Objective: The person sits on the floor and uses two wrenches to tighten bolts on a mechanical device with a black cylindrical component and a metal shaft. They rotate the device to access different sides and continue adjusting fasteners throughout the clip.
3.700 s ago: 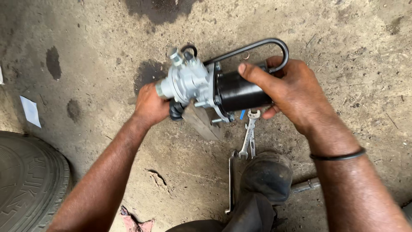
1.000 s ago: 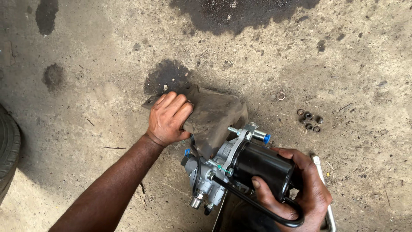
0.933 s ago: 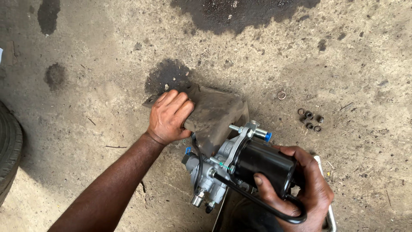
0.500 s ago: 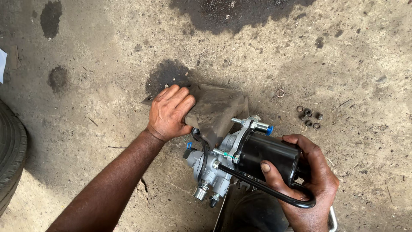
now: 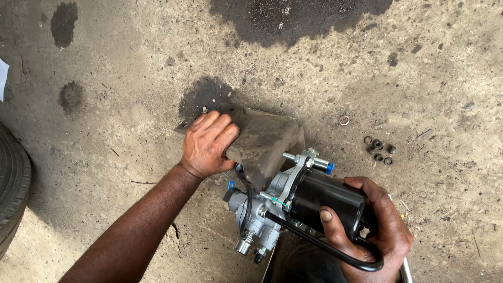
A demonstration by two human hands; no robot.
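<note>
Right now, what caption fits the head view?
Left hand presses brown cloth; right hand grips black-and-silver metal pump.

Both forearms are bare to the elbow, with no sleeves, gloves or watch showing. The left hand [image 5: 208, 145] and right hand [image 5: 376, 230] wear no rings. The fingers [image 5: 329, 226] have short nails, the thumbnail pale.

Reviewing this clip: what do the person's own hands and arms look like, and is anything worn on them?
Both are bare: no gloves, and no sleeves in view. The left hand shows its forearm uncovered down to the frame edge. The right hand shows short nails and no rings; its wrist is out of frame.
</note>
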